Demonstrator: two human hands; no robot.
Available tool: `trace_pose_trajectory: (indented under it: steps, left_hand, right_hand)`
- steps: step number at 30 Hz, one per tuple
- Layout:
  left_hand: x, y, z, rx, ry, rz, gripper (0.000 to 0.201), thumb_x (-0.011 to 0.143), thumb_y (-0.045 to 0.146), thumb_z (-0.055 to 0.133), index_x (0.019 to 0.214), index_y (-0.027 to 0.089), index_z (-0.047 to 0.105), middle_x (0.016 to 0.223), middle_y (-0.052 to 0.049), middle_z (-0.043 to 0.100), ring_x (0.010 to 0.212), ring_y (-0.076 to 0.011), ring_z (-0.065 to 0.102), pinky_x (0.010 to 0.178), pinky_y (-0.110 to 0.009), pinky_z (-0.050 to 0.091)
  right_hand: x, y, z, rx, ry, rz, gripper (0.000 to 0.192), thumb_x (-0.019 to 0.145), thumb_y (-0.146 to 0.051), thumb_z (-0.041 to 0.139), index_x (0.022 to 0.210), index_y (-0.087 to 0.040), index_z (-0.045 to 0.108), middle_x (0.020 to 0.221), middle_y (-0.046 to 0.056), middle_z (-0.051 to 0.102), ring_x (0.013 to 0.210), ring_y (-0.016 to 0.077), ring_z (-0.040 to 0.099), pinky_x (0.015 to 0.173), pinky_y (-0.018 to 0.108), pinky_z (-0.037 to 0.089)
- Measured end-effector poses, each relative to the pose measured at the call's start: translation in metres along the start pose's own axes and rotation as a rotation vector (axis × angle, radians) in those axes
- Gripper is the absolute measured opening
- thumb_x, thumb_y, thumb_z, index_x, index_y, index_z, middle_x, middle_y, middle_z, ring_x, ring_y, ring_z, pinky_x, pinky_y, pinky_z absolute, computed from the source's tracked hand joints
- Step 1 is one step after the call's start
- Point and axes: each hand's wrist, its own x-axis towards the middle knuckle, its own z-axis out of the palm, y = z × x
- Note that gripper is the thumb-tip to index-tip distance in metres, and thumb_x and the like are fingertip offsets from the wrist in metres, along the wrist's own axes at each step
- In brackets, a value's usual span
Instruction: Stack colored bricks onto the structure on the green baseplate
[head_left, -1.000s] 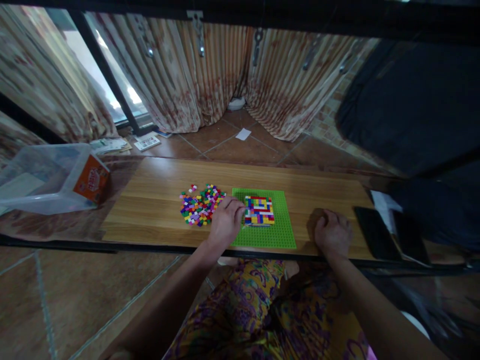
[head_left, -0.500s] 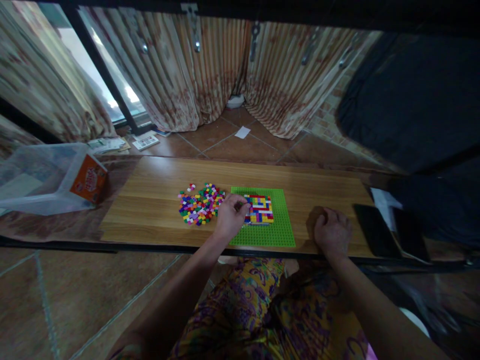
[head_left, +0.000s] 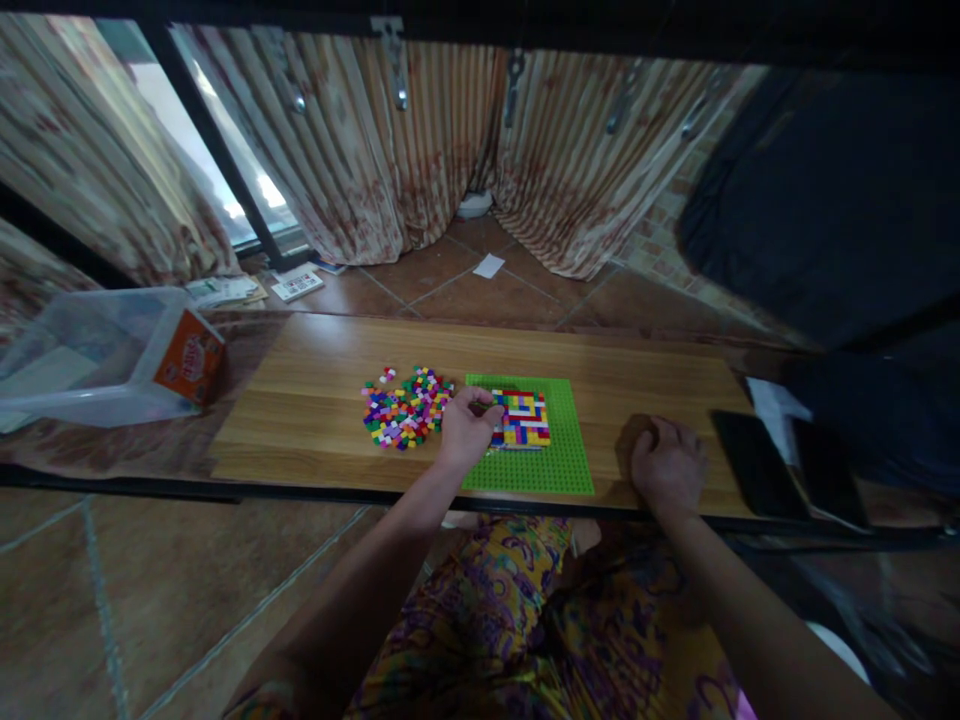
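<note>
A green studded baseplate (head_left: 555, 470) lies on the wooden board, bearing a block of multicoloured toy bricks (head_left: 526, 418) set in tight rows. My left hand (head_left: 468, 430) is over the left part of the baseplate, at the left edge of the brick block. Its thumb and index finger are pinched together; whatever is between them is too small or hidden to name. Left of that hand spreads a loose pile of small coloured bricks (head_left: 401, 415). My right hand (head_left: 667, 462) rests on the board right of the baseplate, fingers curled under, their tips out of sight.
The wooden board (head_left: 322, 350) carries the work. A clear plastic box (head_left: 112, 350) with an orange label stands at far left. Two dark flat objects, one a black slab (head_left: 757, 462), lie at the right end beside white paper (head_left: 776, 405). Curtains (head_left: 442, 150) hang behind.
The whole view has shifted slightly to the right. Against the baseplate, my left hand keeps its pinch at almost the same spot, and my right hand stays resting.
</note>
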Motion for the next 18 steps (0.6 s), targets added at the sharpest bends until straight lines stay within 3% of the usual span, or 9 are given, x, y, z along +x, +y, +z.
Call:
trace_pose_trajectory:
  steps: [6, 12, 18]
  left_hand:
    - [-0.006, 0.006, -0.016, -0.055, -0.003, 0.044, 0.018, 0.076, 0.034, 0.066, 0.073, 0.017, 0.062, 0.063, 0.003, 0.056, 0.058, -0.0087, 0.049, 0.056, -0.021, 0.040]
    - [-0.010, 0.014, -0.065, -0.051, 0.115, 0.062, 0.025, 0.079, 0.042, 0.062, 0.075, 0.017, 0.061, 0.061, 0.003, 0.054, 0.055, -0.0080, 0.045, 0.053, -0.020, 0.037]
    - [-0.025, 0.002, -0.114, 0.113, 0.189, 0.072, 0.018, 0.078, 0.035, 0.063, 0.081, 0.017, 0.064, 0.067, 0.002, 0.060, 0.061, -0.0097, 0.052, 0.059, -0.021, 0.042]
  right_hand:
    - [0.000, 0.001, 0.002, 0.013, -0.002, -0.008, 0.044, 0.088, -0.029, 0.040, 0.119, -0.009, 0.064, 0.120, 0.021, 0.060, 0.105, 0.0320, 0.051, 0.088, 0.047, 0.039]
    - [0.000, 0.002, 0.002, 0.015, 0.003, -0.009, 0.045, 0.088, -0.029, 0.040, 0.120, -0.009, 0.064, 0.121, 0.022, 0.060, 0.106, 0.0328, 0.051, 0.088, 0.047, 0.039]
    - [0.001, 0.004, 0.004, -0.014, 0.018, -0.019, 0.046, 0.087, -0.030, 0.039, 0.118, -0.009, 0.066, 0.119, 0.020, 0.062, 0.104, 0.0322, 0.052, 0.087, 0.045, 0.039]
